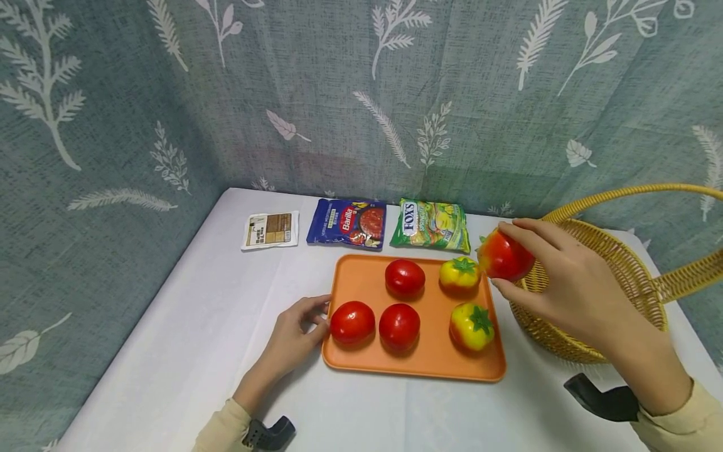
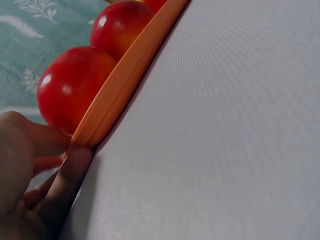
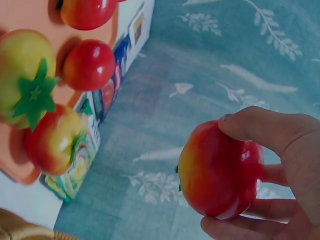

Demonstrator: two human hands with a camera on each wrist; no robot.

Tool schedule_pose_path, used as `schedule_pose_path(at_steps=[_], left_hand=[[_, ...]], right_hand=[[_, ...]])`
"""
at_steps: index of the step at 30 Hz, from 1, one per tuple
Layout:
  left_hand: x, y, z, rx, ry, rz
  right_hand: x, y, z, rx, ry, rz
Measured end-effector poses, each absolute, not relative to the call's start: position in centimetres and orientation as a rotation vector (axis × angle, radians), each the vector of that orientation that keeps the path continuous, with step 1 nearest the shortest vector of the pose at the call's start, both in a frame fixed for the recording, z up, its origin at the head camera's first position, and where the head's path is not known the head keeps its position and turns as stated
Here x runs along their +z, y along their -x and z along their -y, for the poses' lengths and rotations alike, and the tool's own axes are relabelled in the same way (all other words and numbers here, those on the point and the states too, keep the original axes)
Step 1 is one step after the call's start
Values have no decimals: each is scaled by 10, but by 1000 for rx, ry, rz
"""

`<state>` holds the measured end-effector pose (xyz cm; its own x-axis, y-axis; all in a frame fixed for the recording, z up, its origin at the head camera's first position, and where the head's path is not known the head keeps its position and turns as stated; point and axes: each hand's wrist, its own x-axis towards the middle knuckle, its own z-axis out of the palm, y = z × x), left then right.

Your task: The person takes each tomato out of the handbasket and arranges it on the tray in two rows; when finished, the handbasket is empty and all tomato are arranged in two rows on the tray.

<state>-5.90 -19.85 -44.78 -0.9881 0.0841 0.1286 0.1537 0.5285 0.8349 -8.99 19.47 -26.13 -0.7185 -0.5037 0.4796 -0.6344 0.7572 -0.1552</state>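
My right hand (image 1: 576, 282) grips a red tomato (image 3: 220, 170) with a yellowish end, lifted above the gap between tray and basket. The left hand (image 1: 296, 333) pinches the left rim of an orange tray (image 1: 418, 370), with its thumb outside the rim in the left wrist view. On the tray's left and middle lie three red tomatoes, one of them a red tomato (image 1: 353, 322) close to the left fingers. Two yellow-and-red tomatoes with green leafy tops are on its right side, a rear tomato (image 1: 456, 276) and a front tomato (image 1: 471, 328).
A wicker basket (image 1: 627, 257) with a tall handle stands right of the tray, partly behind the right hand. Along the back lie a white-and-brown packet (image 1: 271, 230), a blue Barilla pouch (image 1: 347, 224) and a green Fox's bag (image 1: 431, 225). Patterned fabric (image 1: 316, 94) hangs behind the table.
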Motion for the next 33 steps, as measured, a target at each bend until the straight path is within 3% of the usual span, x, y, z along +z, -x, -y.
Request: schedule_pose_path(at_steps=[33], left_hand=[[-427, 51, 198, -1563, 218, 2837]], right_hand=[[-283, 143, -87, 555, -1203, 2697]])
